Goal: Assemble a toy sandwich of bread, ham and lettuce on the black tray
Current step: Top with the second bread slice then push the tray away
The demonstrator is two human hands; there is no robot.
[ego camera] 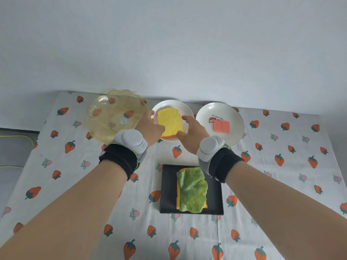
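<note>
A yellow toy bread slice (pixel 171 122) lies on a white ribbed plate (pixel 170 104) at the back middle. My left hand (pixel 150 129) touches its left edge with the thumb. My right hand (pixel 192 134) holds its right edge between fingers and thumb. Close to me the black tray (pixel 168 190) carries another bread slice, seen only as an orange crust (pixel 177 196), with a green lettuce leaf (pixel 191 190) spread over it. Whatever lies under the leaf is hidden. Two pink ham slices (pixel 221 125) rest on a white plate (pixel 231 117) at the back right.
A clear yellow scalloped glass dish (pixel 112 113) stands at the back left beside my left hand. A strawberry-print cloth (pixel 75 184) covers the table, and a pale wall rises behind it. Both my wrists wear black bands with grey devices.
</note>
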